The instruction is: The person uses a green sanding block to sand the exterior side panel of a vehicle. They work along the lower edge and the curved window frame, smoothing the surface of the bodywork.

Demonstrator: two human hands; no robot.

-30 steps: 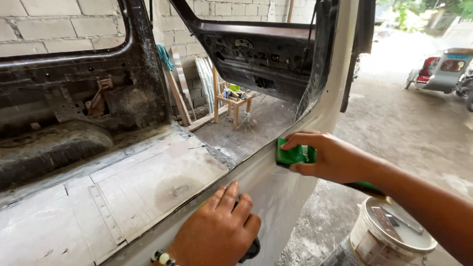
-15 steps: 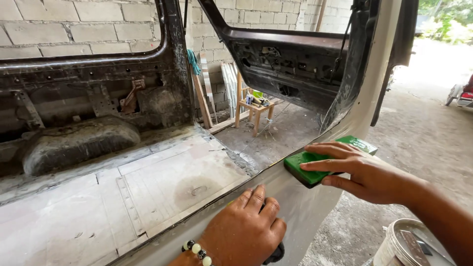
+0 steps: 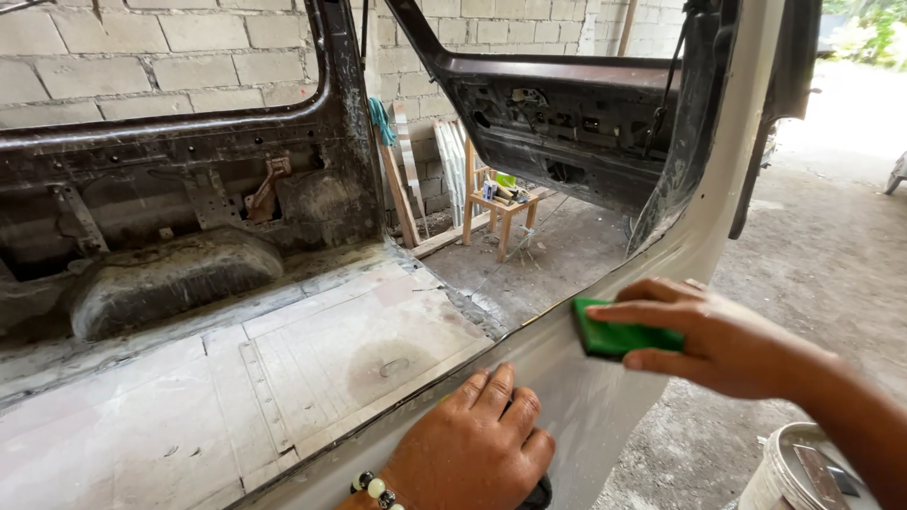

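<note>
My left hand [image 3: 472, 444] lies flat, grip open, on the white painted sill panel [image 3: 586, 397]. My right hand [image 3: 718, 340] pinches the green rectangular sanding block [image 3: 619, 338] against the sill's edge; it could slip over that rim.

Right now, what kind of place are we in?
Probably a car repair or body workshop. A stripped vehicle body with a bare floor and an open, gutted door stands by a block wall, and the right hand presses a green sanding block on the panel.
</note>
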